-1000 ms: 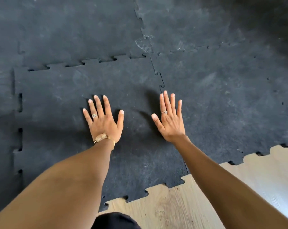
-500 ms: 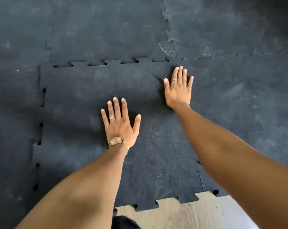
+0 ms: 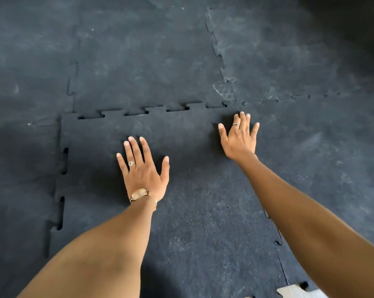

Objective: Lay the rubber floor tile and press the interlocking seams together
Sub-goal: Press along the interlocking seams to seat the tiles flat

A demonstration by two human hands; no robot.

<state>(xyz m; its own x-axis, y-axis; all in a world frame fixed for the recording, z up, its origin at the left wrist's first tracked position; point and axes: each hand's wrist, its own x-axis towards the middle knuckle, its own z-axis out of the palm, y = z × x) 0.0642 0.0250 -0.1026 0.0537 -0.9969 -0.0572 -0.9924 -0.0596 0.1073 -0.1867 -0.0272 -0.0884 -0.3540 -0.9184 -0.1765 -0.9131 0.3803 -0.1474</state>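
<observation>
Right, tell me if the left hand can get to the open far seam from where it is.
Probably yes. The left hand lies flat mid-tile, and only bare rubber tile lies between it and the gapped far seam; the right hand sits off to the side.

The right hand (image 3: 238,139) and its forearm cover most of the right-side seam (image 3: 277,238) of the rubber floor tile (image 3: 192,222), so whether the teeth have closed there cannot be told. The tile's near edge runs off the bottom of the view, where only a sliver of pale floor (image 3: 293,292) shows. Both arms are cut off at the lower edge, and the far right corner sinks into shadow.
</observation>
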